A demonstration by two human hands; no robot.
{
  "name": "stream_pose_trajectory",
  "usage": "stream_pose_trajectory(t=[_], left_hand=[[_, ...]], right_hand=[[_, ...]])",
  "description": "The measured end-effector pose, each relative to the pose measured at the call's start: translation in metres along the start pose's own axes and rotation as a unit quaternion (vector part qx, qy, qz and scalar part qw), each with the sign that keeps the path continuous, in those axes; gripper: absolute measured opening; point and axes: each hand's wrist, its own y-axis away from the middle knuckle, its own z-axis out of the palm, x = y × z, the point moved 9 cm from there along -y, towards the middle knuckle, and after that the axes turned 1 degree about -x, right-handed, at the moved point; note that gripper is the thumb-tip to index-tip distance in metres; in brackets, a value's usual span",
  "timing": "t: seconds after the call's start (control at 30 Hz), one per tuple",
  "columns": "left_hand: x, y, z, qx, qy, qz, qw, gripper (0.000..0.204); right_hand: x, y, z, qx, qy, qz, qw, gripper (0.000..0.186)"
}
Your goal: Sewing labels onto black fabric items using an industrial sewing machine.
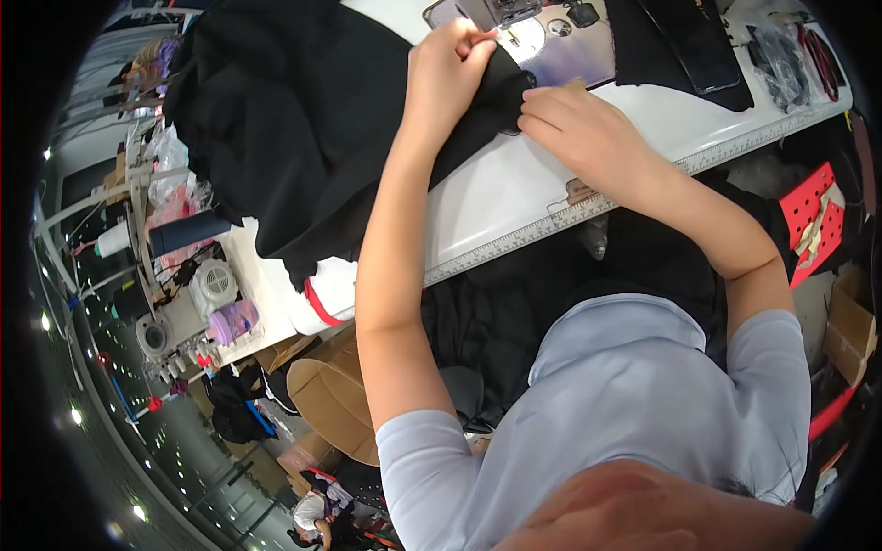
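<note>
A large black cloth (285, 110) spreads over the left part of the white table and reaches up to a sewing machine (507, 11). My left hand (448, 73) is closed on the cloth's edge, fingers curled, just left of the machine's lit needle area. Beside the machine's shiny metal bed (588, 50), my right hand (583, 133) pinches the same cloth at its right edge, with the fingertips partly hidden. The cloth lies bunched between the two hands.
A measuring tape strip (514, 243) runs along the white table's front edge. A dark phone (694, 46) lies at the right on black fabric. Another machine (216, 285) with thread spools stands at the left, near an open cardboard box (335, 395). A red perforated piece (813, 225) hangs at the right.
</note>
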Motion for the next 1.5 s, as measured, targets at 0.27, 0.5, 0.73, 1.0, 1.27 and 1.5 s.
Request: stream_pose_trajectory(t=[0.27,0.5,0.73,1.0,1.27,1.5], left_hand=[[-0.029,-0.031,0.007,0.020,-0.057,0.036,0.998,0.028],[0.068,0.052,0.000,-0.040,-0.122,0.200,0.971,0.026],[0.068,0.047,0.014,0.096,-0.300,0.292,0.903,0.021],[0.081,0.058,0.003,0.045,-0.396,0.353,0.846,0.024],[0.044,0.042,0.001,-0.028,-0.191,0.267,0.944,0.030],[0.054,0.048,0.009,0.022,-0.160,0.307,0.938,0.020]], right_hand=[[0.007,-0.011,0.007,0.010,0.076,-0.011,0.997,0.032],[0.043,-0.015,-0.007,0.049,-0.018,-0.002,0.999,0.019],[0.064,-0.029,-0.017,0.021,-0.121,-0.008,0.992,0.016],[0.040,-0.020,-0.015,0.068,-0.057,-0.110,0.990,0.021],[0.033,-0.017,-0.007,0.024,0.076,-0.148,0.986,0.022],[0.037,-0.010,-0.017,0.029,0.043,-0.165,0.985,0.022]])
